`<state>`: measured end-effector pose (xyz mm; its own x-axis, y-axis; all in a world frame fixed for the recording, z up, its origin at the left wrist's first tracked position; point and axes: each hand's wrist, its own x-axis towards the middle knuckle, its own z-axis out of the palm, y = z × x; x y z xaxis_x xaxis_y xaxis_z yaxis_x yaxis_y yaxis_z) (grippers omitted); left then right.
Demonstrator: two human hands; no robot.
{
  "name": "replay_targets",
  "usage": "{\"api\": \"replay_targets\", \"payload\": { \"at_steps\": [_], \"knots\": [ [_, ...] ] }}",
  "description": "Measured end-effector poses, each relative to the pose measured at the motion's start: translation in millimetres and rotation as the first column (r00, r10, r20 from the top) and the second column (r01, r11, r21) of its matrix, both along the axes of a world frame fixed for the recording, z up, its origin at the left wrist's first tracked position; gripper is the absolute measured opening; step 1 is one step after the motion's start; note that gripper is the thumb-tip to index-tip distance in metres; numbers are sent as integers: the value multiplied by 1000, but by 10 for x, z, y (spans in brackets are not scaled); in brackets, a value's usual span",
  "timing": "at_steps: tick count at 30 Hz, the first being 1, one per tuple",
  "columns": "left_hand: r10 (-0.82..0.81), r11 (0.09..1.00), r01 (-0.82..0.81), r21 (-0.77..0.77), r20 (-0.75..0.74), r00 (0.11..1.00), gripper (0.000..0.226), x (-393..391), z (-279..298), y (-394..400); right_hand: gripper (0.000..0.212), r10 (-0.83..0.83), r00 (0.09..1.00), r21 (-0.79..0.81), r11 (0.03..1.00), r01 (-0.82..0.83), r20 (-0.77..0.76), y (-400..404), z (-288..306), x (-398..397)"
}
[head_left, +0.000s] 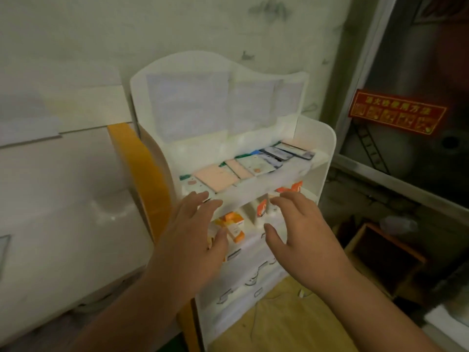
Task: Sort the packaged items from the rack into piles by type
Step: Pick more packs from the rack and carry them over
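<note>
Grip: both hands spread and empty — the left hand (195, 240) hovers with straight fingers before the shelf edge, the right hand (299, 232) loosely arched beside it, neither touching a package. The white rack (314, 158) stands against the wall; flat sachets (236, 171) lie overlapping in a row on its upper shelf, small orange-and-white boxes (232, 224) jumbled on the shelf below, just under the fingertips. To sort well, likely lift one type at a time — boxes first, sachets after — keeping the piles well apart.
</note>
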<state>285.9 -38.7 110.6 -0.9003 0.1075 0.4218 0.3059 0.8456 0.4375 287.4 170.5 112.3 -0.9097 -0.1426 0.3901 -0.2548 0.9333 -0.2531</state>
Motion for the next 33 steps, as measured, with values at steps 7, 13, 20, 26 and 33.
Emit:
{"api": "replay_targets", "payload": {
  "at_steps": [7,13,20,26,33],
  "knots": [
    [28,1000,-28,6,111,993,51,-476,-142,453,52,8,999,-60,998,-5,51,317,-163,-506],
    [32,999,-33,2,141,989,53,-1182,-280,704,54,31,996,-36,999,-28,85,421,-225,-1166],
    [63,997,-70,45,134,989,56,-2178,-324,809,56,22,998,41,999,-25,60,618,-174,-2151],
    [96,993,-108,48,211,973,58,-2617,-514,781,56,19,995,57,998,-24,96,706,-351,-2801],
    [145,980,-174,97,253,957,68,-2891,-682,812,53,65,982,99,992,-84,176,747,-627,-3531]
  ]
}}
